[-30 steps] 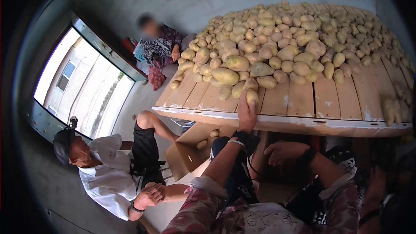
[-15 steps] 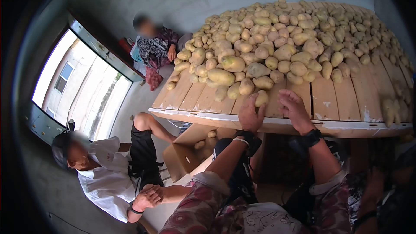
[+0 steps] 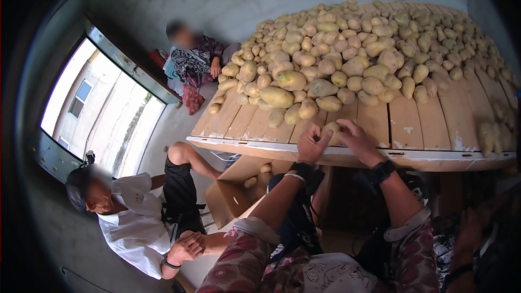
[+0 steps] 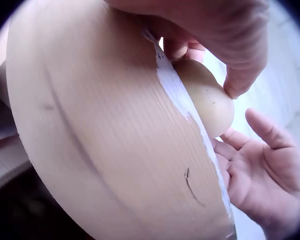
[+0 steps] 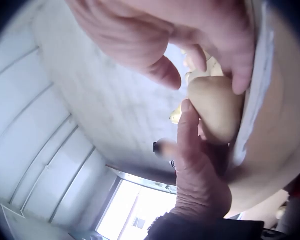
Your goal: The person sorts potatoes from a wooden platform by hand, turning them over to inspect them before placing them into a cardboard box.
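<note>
At the front edge of the plank table (image 3: 374, 125), my left hand (image 3: 311, 145) grips a yellowish potato (image 3: 331, 128), its thumb lying along the near side. My right hand (image 3: 358, 141) reaches over from the other side. In the right wrist view, that hand's thumb stands off the potato (image 5: 217, 107) while a finger comes right up to it. The left wrist view shows the right palm spread beside the potato (image 4: 205, 100), and the table edge covers part of it. Just beyond both hands lies a wide heap of potatoes (image 3: 325, 68).
A cardboard box (image 3: 230, 192) holding a few potatoes stands below the table's left front. A person in a white shirt (image 3: 130, 214) sits at the left, and another person (image 3: 195, 62) sits beyond the table's left end. A bright doorway (image 3: 103, 100) is behind them.
My left hand has drawn the potato back from the heap toward the table edge. My right hand rose from below the edge and moved left to the potato.
</note>
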